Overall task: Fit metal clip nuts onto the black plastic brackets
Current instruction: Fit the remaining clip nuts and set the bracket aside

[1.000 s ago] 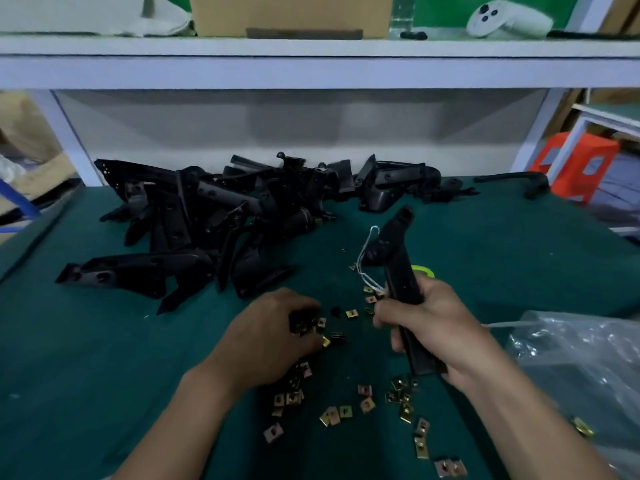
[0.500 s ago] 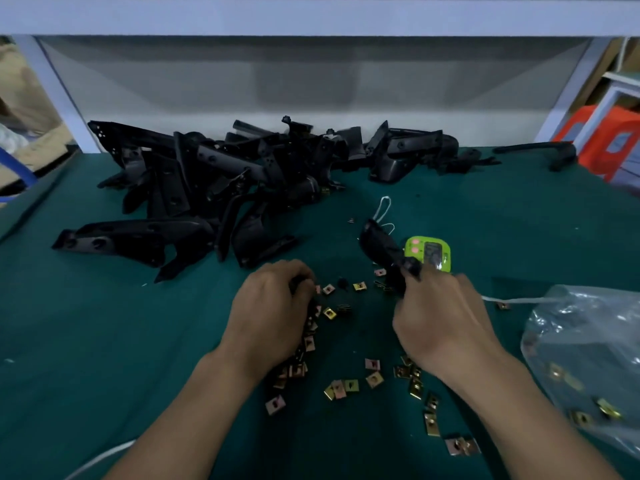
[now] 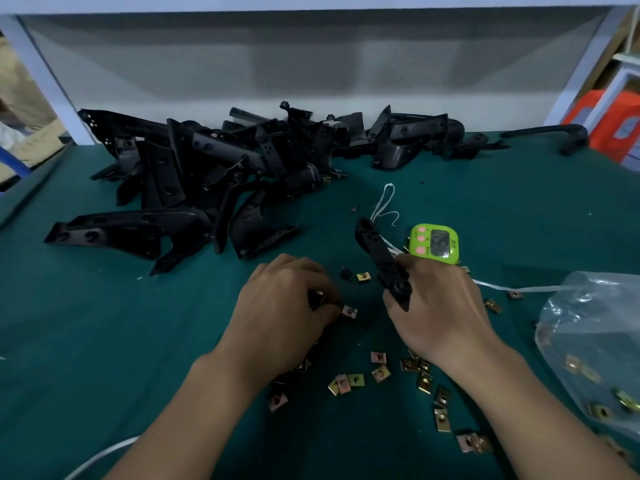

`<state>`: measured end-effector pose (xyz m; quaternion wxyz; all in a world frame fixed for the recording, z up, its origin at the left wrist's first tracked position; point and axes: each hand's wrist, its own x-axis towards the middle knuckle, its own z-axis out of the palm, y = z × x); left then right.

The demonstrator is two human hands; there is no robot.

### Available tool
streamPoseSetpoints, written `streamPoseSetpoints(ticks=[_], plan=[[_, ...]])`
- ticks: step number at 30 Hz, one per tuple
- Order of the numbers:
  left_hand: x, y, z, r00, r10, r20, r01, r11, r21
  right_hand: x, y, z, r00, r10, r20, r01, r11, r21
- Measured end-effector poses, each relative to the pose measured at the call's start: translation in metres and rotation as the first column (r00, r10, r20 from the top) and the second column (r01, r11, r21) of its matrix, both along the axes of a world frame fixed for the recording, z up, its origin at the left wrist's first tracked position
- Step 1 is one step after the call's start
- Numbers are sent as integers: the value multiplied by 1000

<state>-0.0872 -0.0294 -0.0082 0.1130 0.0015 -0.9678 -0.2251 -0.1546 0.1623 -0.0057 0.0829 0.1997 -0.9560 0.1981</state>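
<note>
My right hand point(image 3: 440, 306) grips a long black plastic bracket point(image 3: 375, 251) that points up and to the left over the green mat. My left hand point(image 3: 280, 306) lies knuckles-up on the mat with its fingers curled, pinching a clip nut point(image 3: 318, 298) between the fingertips, just beside a loose clip nut point(image 3: 349, 311). Several brass-coloured clip nuts point(image 3: 381, 374) are scattered on the mat between and below my wrists. A big pile of black brackets point(image 3: 214, 174) lies at the back left.
A green digital timer point(image 3: 434, 242) sits just beyond my right hand, with white string point(image 3: 384, 206) near it. A clear plastic bag point(image 3: 595, 344) holding more clip nuts lies at the right. A lone black bracket point(image 3: 554, 135) rests far right by the wall.
The bracket in my right hand has tilted down from nearly upright to low over the mat. My left hand stayed among the clip nuts and closed its fingertips on one. The camera tilted down.
</note>
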Motion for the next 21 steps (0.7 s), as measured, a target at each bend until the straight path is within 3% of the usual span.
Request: streamPoseSetpoints(ticks=[3, 5, 8, 11, 17, 21], plan=[[-1, 7, -2, 997, 21, -74, -19, 999, 37, -1, -1, -2, 1000, -7, -25, 9, 999, 50], [1, 12, -1, 981, 140, -137, -117, 979, 164, 0, -1, -2, 999, -9, -35, 12, 997, 75], [4, 17, 1, 929, 334, -161, -247, 882, 400, 0, 0, -2, 999, 7, -38, -5, 999, 39], [5, 19, 4, 894, 402, -198, -226, 786, 576, 2, -1, 0, 999, 33, -35, -31, 998, 57], [4, 19, 7, 939, 333, -92, -125, 577, 807, 1, -2, -2, 998, 32, -50, -28, 996, 81], [-1, 17, 5, 962, 266, -57, -97, 530, 842, 0, -3, -2, 999, 34, -39, -31, 995, 97]])
